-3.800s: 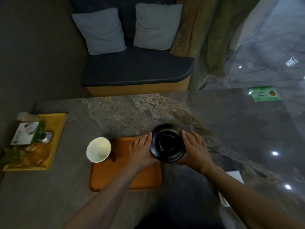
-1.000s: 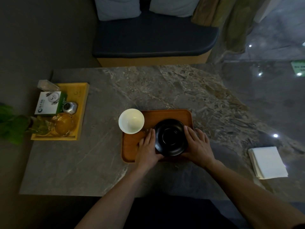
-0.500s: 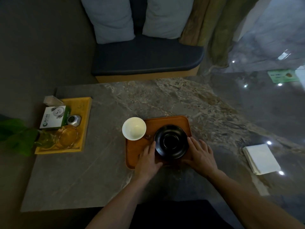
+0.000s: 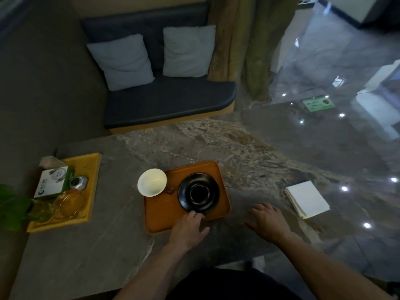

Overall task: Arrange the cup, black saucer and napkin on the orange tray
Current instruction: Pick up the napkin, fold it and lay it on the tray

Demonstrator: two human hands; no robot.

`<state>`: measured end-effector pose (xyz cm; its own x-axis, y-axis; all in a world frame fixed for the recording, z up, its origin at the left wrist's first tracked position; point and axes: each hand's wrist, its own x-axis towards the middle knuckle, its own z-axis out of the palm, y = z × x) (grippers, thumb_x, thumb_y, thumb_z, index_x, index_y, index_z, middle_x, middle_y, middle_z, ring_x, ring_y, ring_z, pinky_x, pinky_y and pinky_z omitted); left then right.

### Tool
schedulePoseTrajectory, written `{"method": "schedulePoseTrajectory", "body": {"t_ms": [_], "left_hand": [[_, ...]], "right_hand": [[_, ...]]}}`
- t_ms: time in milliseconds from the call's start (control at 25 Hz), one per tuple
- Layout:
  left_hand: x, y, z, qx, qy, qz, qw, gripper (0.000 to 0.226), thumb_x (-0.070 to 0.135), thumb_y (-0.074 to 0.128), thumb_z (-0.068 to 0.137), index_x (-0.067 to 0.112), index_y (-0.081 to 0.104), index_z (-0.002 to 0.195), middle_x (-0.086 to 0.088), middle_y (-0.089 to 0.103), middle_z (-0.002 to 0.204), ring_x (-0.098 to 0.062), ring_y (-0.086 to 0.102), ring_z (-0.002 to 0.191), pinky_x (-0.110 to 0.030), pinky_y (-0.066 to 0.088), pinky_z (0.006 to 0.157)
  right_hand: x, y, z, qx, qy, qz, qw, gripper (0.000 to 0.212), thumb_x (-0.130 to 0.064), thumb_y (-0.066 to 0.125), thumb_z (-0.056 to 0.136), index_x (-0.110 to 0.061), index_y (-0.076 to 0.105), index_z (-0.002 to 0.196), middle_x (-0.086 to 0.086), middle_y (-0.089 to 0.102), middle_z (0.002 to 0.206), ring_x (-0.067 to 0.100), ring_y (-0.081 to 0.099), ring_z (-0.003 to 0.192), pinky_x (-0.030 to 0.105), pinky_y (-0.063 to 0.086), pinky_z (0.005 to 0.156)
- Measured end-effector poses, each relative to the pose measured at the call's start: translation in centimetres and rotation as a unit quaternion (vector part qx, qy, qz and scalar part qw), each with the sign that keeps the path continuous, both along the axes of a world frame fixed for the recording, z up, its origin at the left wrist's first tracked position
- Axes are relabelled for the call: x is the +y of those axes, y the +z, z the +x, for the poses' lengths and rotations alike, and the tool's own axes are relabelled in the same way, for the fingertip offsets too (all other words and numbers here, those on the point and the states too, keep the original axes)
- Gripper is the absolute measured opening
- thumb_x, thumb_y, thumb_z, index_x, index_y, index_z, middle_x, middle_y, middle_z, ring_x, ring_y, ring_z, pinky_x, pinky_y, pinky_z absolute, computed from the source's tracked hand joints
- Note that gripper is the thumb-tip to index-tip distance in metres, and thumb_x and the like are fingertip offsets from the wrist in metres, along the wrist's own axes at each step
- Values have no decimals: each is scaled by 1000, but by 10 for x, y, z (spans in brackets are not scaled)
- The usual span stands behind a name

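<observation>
The napkin lies on the worktop right of the orange tray, nearest the empty, spread right hand, while the left hand, fingers curled, touches the near rim of the black saucer, cup at the tray's far-left corner.

No text can be read with any certainty. The white and green box at the far left corner of the yellow tray carries a round dark logo mark and some small print on its white face (too blurred to make out). The green card lying by the far right edge of the stone table shows pale lines of print and a brownish round emblem, likewise illegible.
</observation>
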<state>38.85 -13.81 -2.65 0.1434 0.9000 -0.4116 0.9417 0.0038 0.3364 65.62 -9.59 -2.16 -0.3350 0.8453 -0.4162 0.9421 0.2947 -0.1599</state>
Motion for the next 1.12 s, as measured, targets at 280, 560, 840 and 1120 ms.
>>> {"method": "schedulePoseTrajectory", "body": {"t_ms": [280,560,840,1120], "left_hand": [[49,13,87,63,-141,-128,980,49,59,50,86,22,56,117,-3,58,116,-23,57,104,-42,49,86],[102,0,180,109,-207,-174,956,51,63,52,84,17,58,103,-11,63,117,-29,58,106,-37,43,83],[129,-7,221,111,-204,-177,956,54,63,52,84,16,58,111,-11,62,121,-27,58,107,-34,44,83],[160,-5,251,91,-186,-133,969,65,72,55,73,21,60,114,-10,63,120,-29,58,108,-44,49,91]], "right_hand": [[-8,14,113,-36,-30,-2,999,37,-53,43,92,-29,60,115,-2,61,122,23,49,116,41,41,94],[-13,12,216,-22,-111,-5,994,35,-50,44,91,-32,61,116,-2,60,123,22,52,116,39,41,94],[-12,0,258,-35,-159,-22,986,36,-54,43,91,-30,62,111,-4,62,120,22,54,114,38,40,95],[19,-7,254,8,-210,-35,977,52,-60,53,85,-35,48,130,-1,56,131,24,49,122,44,38,98]]}}
